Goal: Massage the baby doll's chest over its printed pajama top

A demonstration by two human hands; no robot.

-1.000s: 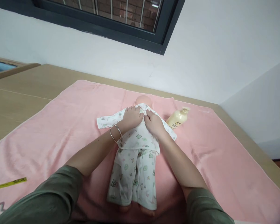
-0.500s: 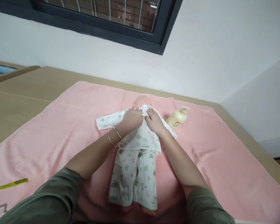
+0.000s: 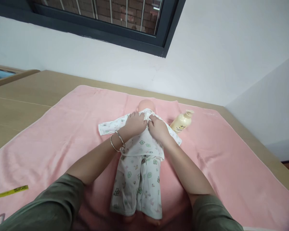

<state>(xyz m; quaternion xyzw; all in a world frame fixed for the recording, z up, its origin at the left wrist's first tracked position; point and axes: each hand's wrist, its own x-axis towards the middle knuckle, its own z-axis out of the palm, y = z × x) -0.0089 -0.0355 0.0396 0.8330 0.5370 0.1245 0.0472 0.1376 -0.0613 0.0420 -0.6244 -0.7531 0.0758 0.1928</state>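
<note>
Doll (image 3: 146,105) in printed pyjama top (image 3: 144,146) lies on pink blanket (image 3: 221,160), head toward twelve, pump bottle (image 3: 181,122) at two. Right hand (image 3: 159,129), flatter moments ago, now bends fingers near neckline beside curled left hand (image 3: 136,123); fabric pinch, can't tell. Work stays there.

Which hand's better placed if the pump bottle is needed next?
Right, probably: the right hand is nearer the pump bottle; the left hand would have to reach past it. Both touch the shirt.
</note>
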